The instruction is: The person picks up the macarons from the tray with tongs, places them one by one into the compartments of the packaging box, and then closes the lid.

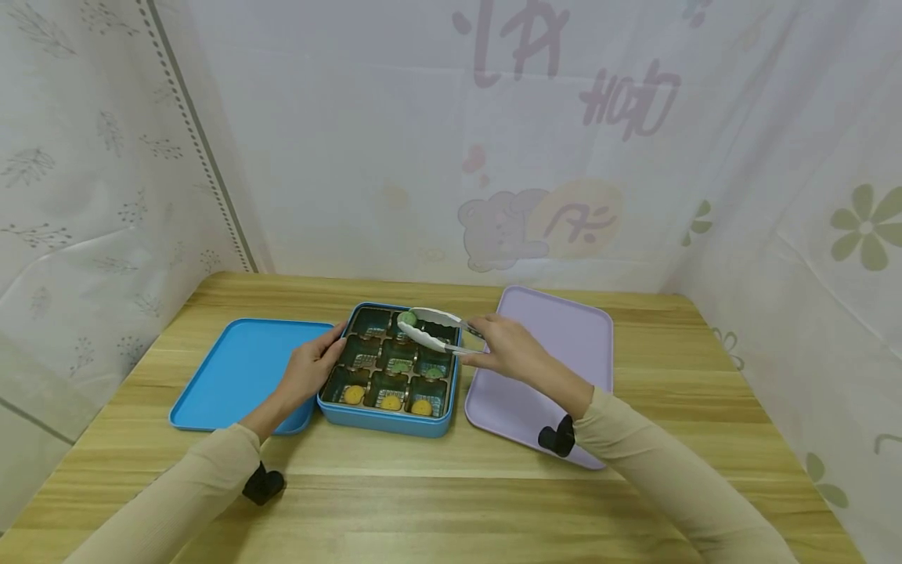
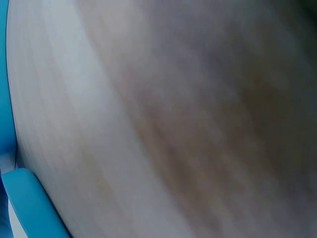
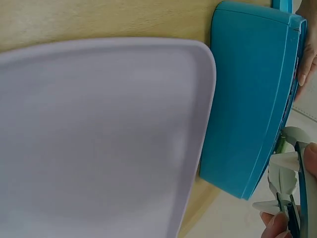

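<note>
So the right hand (image 1: 513, 346) has a pair of tongs (image 1: 426, 338) pinched between thumb and fingers, with a green ball (image 1: 407, 318) caught between the white tips. The ball is over the far row of the box (image 1: 384, 421), around the middle compartment. Can't tell whether it touches the bottom. The right wrist view has the tongs at its right edge, with a bit of green showing between the tips.

Left hand (image 1: 310, 366) isn't clenched: fingers look pretty straight, laid against the left edge of the box. The left wrist view is mostly blurry wood and some blue edges, so no help there.

Box is blue with a dark nine-compartment insert (image 1: 369, 370). Near row has three yellow balls (image 1: 391, 402), one per compartment. Middle row has green pieces (image 1: 433, 372) in the middle and right compartments.

Left of the box there's a blue tray (image 1: 243, 376), partly under the left forearm. On the right is a purple tray (image 1: 564, 333), lying at an angle with the right forearm across it. Everything's on a wood table (image 1: 395, 517), with a printed curtain (image 1: 352, 157) behind.
</note>
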`<state>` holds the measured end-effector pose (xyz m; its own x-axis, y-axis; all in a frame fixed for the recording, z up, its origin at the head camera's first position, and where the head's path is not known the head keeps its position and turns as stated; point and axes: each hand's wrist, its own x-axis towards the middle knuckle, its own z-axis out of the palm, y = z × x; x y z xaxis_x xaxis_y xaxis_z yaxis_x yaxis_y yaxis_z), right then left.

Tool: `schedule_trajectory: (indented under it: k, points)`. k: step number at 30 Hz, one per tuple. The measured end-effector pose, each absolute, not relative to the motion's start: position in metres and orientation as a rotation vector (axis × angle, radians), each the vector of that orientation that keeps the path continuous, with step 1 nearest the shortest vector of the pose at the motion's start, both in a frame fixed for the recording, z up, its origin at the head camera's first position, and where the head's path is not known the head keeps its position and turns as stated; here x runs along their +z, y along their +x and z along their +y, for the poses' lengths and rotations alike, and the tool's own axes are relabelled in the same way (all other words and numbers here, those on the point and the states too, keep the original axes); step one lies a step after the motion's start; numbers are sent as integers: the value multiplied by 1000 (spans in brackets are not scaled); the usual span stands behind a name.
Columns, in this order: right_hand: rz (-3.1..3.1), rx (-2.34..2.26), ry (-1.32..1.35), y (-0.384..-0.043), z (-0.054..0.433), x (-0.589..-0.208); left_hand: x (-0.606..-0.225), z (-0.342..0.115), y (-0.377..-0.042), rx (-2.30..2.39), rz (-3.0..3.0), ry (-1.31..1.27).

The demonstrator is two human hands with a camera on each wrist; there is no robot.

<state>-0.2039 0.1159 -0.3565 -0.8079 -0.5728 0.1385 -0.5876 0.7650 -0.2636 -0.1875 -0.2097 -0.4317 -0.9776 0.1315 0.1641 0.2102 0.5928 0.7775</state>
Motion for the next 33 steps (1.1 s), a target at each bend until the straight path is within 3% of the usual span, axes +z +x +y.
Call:
schedule_trajectory:
  k: [33]
  points:
    - [-3019, 406, 891, -207, 104, -348, -432, -210, -188, -1349, -2728, -271]
